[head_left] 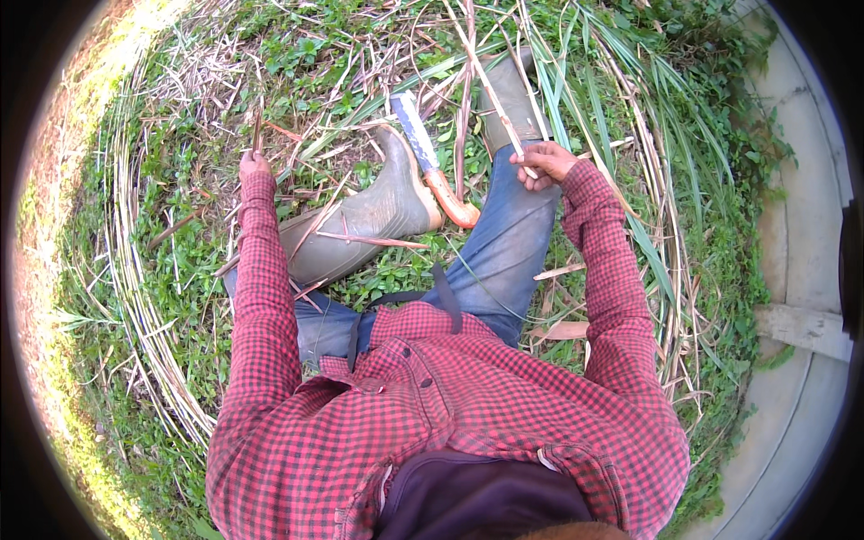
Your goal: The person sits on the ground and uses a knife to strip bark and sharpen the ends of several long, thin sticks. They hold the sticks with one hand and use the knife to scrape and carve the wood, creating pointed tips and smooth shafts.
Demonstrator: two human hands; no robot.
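Observation:
My right hand [544,165] is closed, its fingers pinching the lower end of a long pale plant stalk [486,79] that slants up and away to the left, over my right boot. Out to the left, my left hand [255,162] is closed around the base of a thin brown piece [257,131] pointing away from me. Whether that piece is a plant strip or a narrow blade I cannot tell. Between my boots lies a machete [414,132] with a curved orange-brown handle, touched by neither hand.
I sit on weedy ground with my legs in rubber boots [364,227]. Bundles of long split stalks [144,315] curve along the left. Green leaf blades and dry stalks [648,180] lie to the right. A pale wall or slab edge [814,243] runs along the far right.

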